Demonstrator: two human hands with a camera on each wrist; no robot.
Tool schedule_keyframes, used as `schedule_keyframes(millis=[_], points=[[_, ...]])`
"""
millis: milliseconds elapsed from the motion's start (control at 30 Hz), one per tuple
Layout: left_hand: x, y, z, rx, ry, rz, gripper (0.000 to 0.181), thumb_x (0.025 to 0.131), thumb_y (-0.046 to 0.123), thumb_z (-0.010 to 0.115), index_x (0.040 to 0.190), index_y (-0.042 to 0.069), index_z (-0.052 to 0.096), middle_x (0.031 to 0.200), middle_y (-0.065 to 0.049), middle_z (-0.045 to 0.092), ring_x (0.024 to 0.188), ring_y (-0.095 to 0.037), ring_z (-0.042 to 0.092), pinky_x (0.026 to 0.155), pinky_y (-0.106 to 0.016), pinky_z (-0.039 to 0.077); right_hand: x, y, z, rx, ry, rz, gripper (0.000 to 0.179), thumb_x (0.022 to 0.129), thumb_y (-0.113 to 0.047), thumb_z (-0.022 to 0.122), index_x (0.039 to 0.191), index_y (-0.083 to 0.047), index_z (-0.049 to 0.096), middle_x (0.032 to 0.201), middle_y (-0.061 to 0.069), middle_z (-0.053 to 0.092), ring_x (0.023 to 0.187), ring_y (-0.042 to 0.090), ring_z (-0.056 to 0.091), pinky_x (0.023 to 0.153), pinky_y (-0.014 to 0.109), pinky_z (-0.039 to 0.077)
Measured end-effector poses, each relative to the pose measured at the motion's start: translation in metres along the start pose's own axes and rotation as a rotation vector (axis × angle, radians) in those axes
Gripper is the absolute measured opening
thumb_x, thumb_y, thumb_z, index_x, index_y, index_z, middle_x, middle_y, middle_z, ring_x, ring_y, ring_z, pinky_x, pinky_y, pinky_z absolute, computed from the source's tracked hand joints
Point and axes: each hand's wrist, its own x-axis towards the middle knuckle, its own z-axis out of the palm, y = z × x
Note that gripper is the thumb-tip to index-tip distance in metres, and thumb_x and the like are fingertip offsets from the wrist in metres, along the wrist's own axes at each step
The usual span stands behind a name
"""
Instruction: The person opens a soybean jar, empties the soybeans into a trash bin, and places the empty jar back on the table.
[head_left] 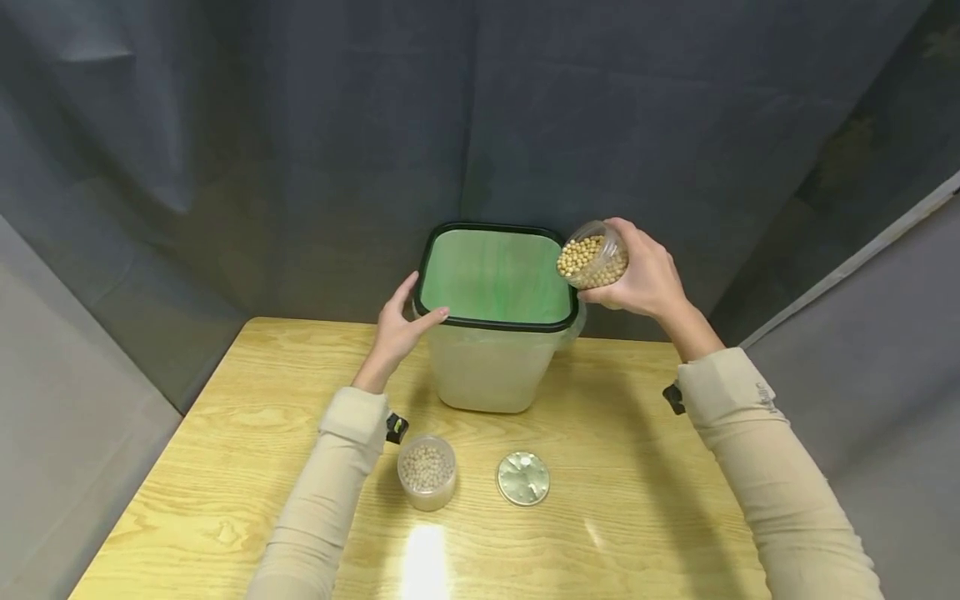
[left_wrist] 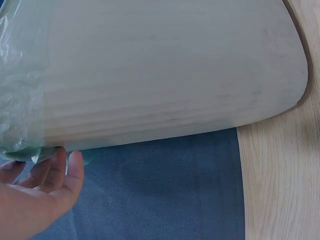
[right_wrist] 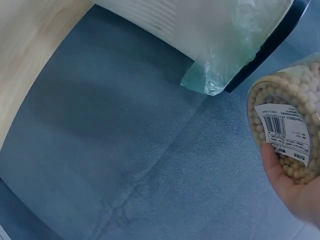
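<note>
Presumably for stability, the spread left hand (head_left: 396, 331) braces the bin (head_left: 486, 367) while the right hand (head_left: 649, 273) grips the jar (head_left: 611, 265) tilted toward it

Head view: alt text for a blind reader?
Right hand tilts a clear plastic jar of round tan pellets by a translucent bin with green liner and black rim; left hand touches its left edge. On yellow wooden table: clear pellet tub, round silvery disc.
</note>
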Motion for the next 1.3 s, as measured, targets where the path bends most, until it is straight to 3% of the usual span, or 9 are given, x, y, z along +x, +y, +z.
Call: schedule_keyframes(millis=[433, 700, 1300], points=[[-0.001, 0.0, 0.002, -0.024, -0.002, 0.001, 0.081, 0.077, 0.031, 0.072, 0.144, 0.017, 0.028, 0.143, -0.012, 0.031, 0.12, -0.027, 0.035, 0.098, -0.051, 0.03, 0.011, -0.007, -0.005, -0.141, -0.094, -0.066, 0.093, 0.053, -0.034, 0.083, 0.132, -0.012, 0.039, 0.108, 0.02, 0.052, 0.094, 0.037, 0.049, 0.071, 0.053, 0.041], [-0.001, 0.0, 0.003, -0.026, -0.004, -0.007, 0.081, 0.077, 0.031, 0.072, 0.144, 0.02, 0.028, 0.143, -0.011, 0.03, 0.121, -0.026, 0.034, 0.099, -0.051, 0.029, 0.018, -0.015, -0.009, -0.219, -0.15, -0.094, 0.095, 0.054, -0.036, 0.082, 0.134, -0.013, 0.037, 0.115, 0.02, 0.049, 0.097, 0.039, 0.047, 0.068, 0.055, 0.042], [-0.002, 0.0, 0.003, -0.001, 0.001, 0.015, 0.081, 0.077, 0.03, 0.072, 0.144, 0.016, 0.029, 0.144, -0.012, 0.03, 0.122, -0.028, 0.034, 0.099, -0.048, 0.03, 0.028, -0.025, -0.02, -0.321, -0.163, -0.186, 0.094, 0.053, -0.034, 0.082, 0.133, -0.012, 0.038, 0.118, 0.021, 0.049, 0.1, 0.039, 0.046, 0.068, 0.054, 0.043]])
